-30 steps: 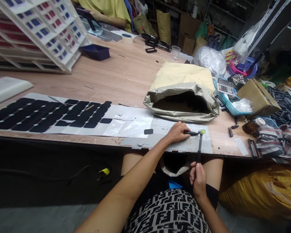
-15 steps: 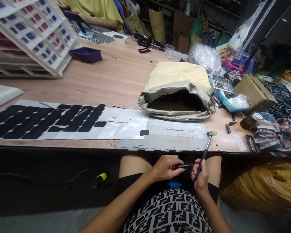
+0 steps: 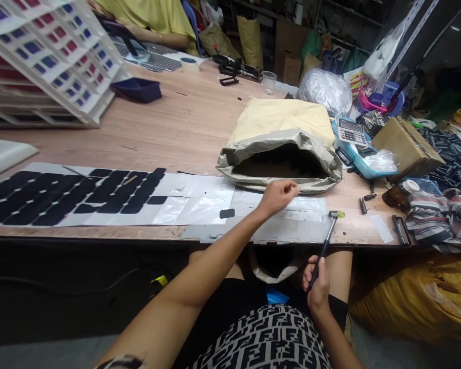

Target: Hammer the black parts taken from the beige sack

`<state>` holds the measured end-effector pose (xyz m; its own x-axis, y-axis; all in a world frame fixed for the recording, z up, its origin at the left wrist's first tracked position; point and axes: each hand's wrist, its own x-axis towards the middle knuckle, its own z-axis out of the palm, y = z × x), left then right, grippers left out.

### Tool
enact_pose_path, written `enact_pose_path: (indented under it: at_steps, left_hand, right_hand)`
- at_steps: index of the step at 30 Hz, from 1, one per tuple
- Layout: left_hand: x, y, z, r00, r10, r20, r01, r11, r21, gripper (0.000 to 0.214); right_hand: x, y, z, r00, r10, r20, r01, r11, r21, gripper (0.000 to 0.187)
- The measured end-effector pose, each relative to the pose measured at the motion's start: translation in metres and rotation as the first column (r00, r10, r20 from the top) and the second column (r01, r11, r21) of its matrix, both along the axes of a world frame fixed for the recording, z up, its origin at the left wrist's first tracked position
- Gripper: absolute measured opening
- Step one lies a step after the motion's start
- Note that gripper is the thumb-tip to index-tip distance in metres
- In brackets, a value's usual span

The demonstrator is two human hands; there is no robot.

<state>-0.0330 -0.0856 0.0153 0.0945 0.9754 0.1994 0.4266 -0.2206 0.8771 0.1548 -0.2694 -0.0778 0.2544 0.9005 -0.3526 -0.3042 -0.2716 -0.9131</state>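
Note:
My left hand [image 3: 278, 198] is over the table's front part, just before the mouth of a pale sack [image 3: 282, 120] that lies with its dark opening toward me. Its fingers are curled together; whether anything is between them I cannot make out. Low at the table edge, my right hand [image 3: 318, 281] is wrapped round the black handle of a small hammer [image 3: 326, 243]. The hammer's head, with a yellowish face, points away from me over the table. Beneath the edge, between my legs, a second open sack [image 3: 277, 277] shows its pale rim.
Rows of black rounded pieces [image 3: 48, 197] lie on white sheets at left. One such piece [image 3: 227, 213] lies apart. A white rack [image 3: 72, 56], dark blue tray [image 3: 136, 89], calculator [image 3: 351, 131] and carton [image 3: 407, 148] stand around. Across the table sits a person in yellow [image 3: 153, 20].
My left hand has risen from my lap to the sack's mouth. The slim dark object it held is no longer visible. My right hand stays on the hammer.

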Motion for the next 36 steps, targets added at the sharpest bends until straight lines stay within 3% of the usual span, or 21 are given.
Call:
enact_pose_path:
  at_steps: [3, 6, 8, 11, 14, 17, 20, 22, 25, 27, 31, 36]
  left_hand:
    - [0.012, 0.086, -0.006, 0.949, 0.272, -0.16, -0.293, 0.949, -0.12, 0.032]
    - [0.022, 0.145, -0.022, 0.901, 0.304, -0.31, -0.385, 0.89, -0.245, 0.03]
    - [0.025, 0.164, -0.031, 0.89, 0.294, -0.349, -0.397, 0.876, -0.274, 0.033]
    - [0.026, 0.171, -0.039, 0.881, 0.294, -0.372, -0.411, 0.864, -0.292, 0.037]
    - [0.023, 0.168, -0.038, 0.884, 0.27, -0.382, -0.398, 0.862, -0.313, 0.036]
    - [0.017, 0.153, -0.026, 0.892, 0.271, -0.362, -0.378, 0.886, -0.269, 0.034]
    - [0.007, 0.116, -0.011, 0.908, 0.324, -0.265, -0.359, 0.929, -0.094, 0.035]
    - [0.001, 0.079, -0.008, 0.951, 0.249, -0.181, -0.25, 0.968, 0.021, 0.032]
    - [-0.005, 0.025, -0.02, 0.992, -0.055, -0.111, 0.066, 0.993, 0.1, 0.024]
    - [-0.006, -0.001, -0.038, 0.978, -0.16, -0.134, 0.175, 0.979, 0.107, 0.02]
    - [-0.001, -0.018, -0.065, 0.958, -0.175, -0.226, 0.204, 0.973, 0.109, 0.018]
    - [0.002, -0.013, -0.07, 0.952, -0.172, -0.253, 0.203, 0.974, 0.1, 0.017]
  right_hand:
    - [0.001, -0.001, -0.001, 1.0, 0.008, 0.022, -0.008, 1.0, 0.008, 0.051]
    - [0.004, -0.003, -0.002, 0.997, 0.023, 0.072, -0.024, 1.0, 0.016, 0.053]
    - [0.005, -0.005, -0.003, 0.994, 0.034, 0.102, -0.035, 0.999, 0.016, 0.054]
    - [0.006, -0.006, -0.005, 0.992, 0.05, 0.115, -0.051, 0.999, 0.01, 0.053]
    - [0.007, -0.006, -0.008, 0.992, 0.062, 0.113, -0.065, 0.998, 0.02, 0.051]
    - [0.007, -0.006, -0.009, 0.992, 0.064, 0.11, -0.068, 0.997, 0.034, 0.051]
    - [0.008, -0.006, -0.009, 0.992, 0.06, 0.111, -0.065, 0.997, 0.039, 0.051]
    - [0.009, -0.005, -0.01, 0.992, 0.06, 0.113, -0.066, 0.997, 0.045, 0.051]
    - [0.01, -0.004, -0.012, 0.991, 0.062, 0.121, -0.069, 0.996, 0.054, 0.052]
    - [0.01, -0.003, -0.011, 0.99, 0.059, 0.13, -0.067, 0.996, 0.057, 0.052]
    - [0.011, -0.002, -0.004, 0.982, 0.054, 0.183, -0.064, 0.997, 0.051, 0.053]
    - [0.006, -0.01, 0.008, 0.97, 0.104, 0.222, -0.113, 0.993, 0.028, 0.053]
